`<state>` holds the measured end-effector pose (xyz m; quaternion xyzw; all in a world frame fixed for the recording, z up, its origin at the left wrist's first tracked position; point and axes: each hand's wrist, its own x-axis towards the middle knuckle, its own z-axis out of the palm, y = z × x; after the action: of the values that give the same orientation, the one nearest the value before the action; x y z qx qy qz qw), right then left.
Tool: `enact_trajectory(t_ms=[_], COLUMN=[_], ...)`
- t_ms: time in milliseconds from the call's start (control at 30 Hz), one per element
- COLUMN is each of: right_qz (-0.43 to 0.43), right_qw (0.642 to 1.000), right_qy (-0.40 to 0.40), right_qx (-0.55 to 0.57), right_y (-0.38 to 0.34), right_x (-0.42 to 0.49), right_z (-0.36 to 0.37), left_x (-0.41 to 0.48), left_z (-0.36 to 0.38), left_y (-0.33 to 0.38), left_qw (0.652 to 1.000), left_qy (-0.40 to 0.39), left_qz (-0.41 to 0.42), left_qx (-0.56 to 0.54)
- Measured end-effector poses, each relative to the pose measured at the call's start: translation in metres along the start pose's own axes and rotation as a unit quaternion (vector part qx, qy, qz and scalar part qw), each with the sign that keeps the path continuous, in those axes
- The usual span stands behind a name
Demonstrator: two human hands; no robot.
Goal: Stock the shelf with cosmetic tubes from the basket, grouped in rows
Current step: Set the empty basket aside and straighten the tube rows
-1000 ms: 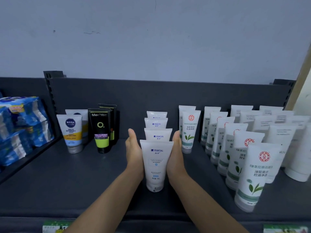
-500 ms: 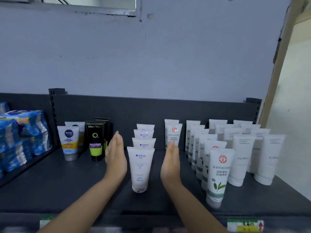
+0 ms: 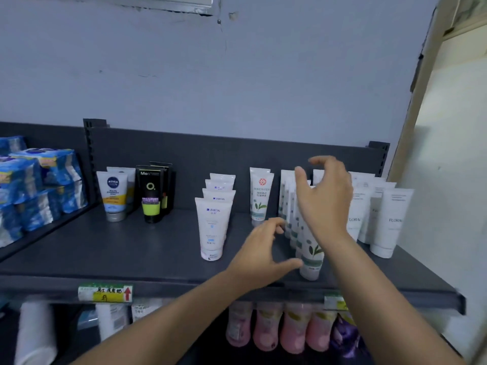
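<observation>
White tubes stand in rows on the dark grey shelf (image 3: 131, 248). A row of blue-print white tubes (image 3: 213, 227) stands at the middle. To its right are two green-leaf tubes (image 3: 259, 201), then a longer green-leaf row (image 3: 311, 255), then plain white FLORAL tubes (image 3: 390, 222). My left hand (image 3: 263, 252) hovers low beside the front green-leaf tube, fingers loosely curled, thumb near its base, holding nothing. My right hand (image 3: 325, 198) is raised over the green-leaf row, fingers spread and bent, empty. The basket is out of sight.
At the left stand a Nivea tube (image 3: 112, 197) and a black-and-green tube (image 3: 150, 197). Blue packs (image 3: 31, 188) fill the neighbouring shelf. Pink bottles (image 3: 279, 327) line the shelf below. A price tag (image 3: 105, 293) sits on the shelf's front edge.
Both hands left the sides of the blue-print row and moved right to the green-leaf row; the right hand rose above it. The camera pulled back, showing the lower shelf.
</observation>
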<state>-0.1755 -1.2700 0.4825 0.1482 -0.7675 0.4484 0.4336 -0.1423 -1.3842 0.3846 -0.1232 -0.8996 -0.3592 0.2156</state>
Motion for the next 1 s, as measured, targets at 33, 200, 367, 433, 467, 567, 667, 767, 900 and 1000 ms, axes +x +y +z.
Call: enact_trajectory(t_ms=[33, 200, 367, 433, 467, 567, 667, 767, 900, 1000], right_qz=[0.038, 0.079, 0.048, 0.054, 0.065, 0.142, 0.228, 0.291, 0.301, 0.302], right_qw=[0.999, 0.995, 0.996, 0.995, 0.993, 0.982, 0.966, 0.946, 0.94, 0.937], right_qy=[-0.011, -0.055, -0.062, -0.049, -0.034, 0.003, -0.014, -0.077, -0.113, -0.159], right_qx=[-0.024, -0.009, 0.035, 0.069, 0.088, 0.126, 0.123, 0.117, 0.117, 0.074], right_y=[0.009, 0.04, 0.039, 0.041, 0.045, 0.061, 0.08, 0.089, 0.092, 0.102], right_x=[0.001, -0.01, -0.012, -0.013, -0.014, -0.016, -0.026, -0.042, -0.054, -0.059], right_z=[-0.003, -0.007, -0.007, -0.007, -0.006, -0.004, 0.006, 0.021, 0.029, 0.033], left_x=[0.003, 0.016, 0.024, 0.023, 0.022, 0.016, 0.017, 0.027, 0.043, 0.057], left_z=[0.008, 0.041, 0.048, 0.043, 0.039, 0.025, 0.012, 0.007, 0.008, 0.011], left_y=[0.005, 0.019, 0.013, 0.007, 0.003, -0.013, -0.03, -0.04, -0.046, -0.05], left_qw=[0.999, 0.984, 0.98, 0.98, 0.981, 0.983, 0.983, 0.983, 0.982, 0.98], left_qy=[-0.026, -0.059, -0.039, -0.032, -0.025, 0.013, 0.054, 0.076, 0.098, 0.104], left_qz=[-0.03, -0.059, -0.068, -0.07, -0.07, -0.092, -0.112, -0.129, -0.14, -0.152], left_qx=[-0.037, -0.155, -0.182, -0.182, -0.177, -0.16, -0.137, -0.107, -0.084, -0.078])
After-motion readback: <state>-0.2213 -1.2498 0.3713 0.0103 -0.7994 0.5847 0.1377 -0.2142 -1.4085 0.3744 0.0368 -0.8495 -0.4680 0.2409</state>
